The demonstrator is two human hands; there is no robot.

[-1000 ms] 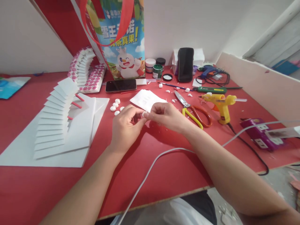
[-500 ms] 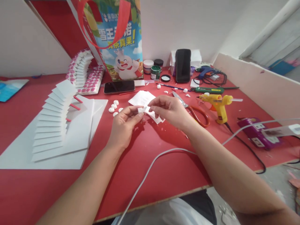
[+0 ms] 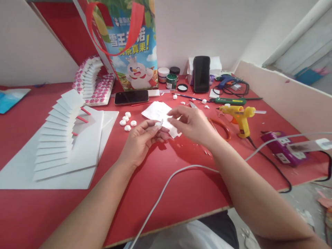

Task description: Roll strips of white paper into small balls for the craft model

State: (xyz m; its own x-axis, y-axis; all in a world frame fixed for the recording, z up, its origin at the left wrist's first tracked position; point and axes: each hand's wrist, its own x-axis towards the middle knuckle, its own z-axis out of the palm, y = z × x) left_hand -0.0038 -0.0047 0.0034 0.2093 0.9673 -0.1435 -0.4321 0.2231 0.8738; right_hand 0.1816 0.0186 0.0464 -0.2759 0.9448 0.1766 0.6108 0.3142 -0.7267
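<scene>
Between its thumb and fingertips, my left hand (image 3: 140, 138) pinches a small twisted piece of white paper (image 3: 158, 123). My right hand (image 3: 190, 124) hovers just right of that piece, thumb and forefinger apart, with nothing visible between them. Under and behind the hands lie white paper sheets (image 3: 155, 110). Several small white rolled rosettes (image 3: 133, 123) sit left of my left hand. Orange-handled scissors (image 3: 223, 128) lie partly hidden behind my right hand.
A fanned white stair-like model (image 3: 54, 138) stands on boards at left. Behind are a phone (image 3: 131, 97), a bright bag (image 3: 137, 45) and paint jars (image 3: 171, 81). A yellow glue gun (image 3: 242, 119) and purple box (image 3: 282, 148) are at right. A white cable (image 3: 171, 178) crosses the front.
My right hand has moved off the white paper piece, and its fingers have parted. My left hand still pinches the piece, slightly lower and further right.
</scene>
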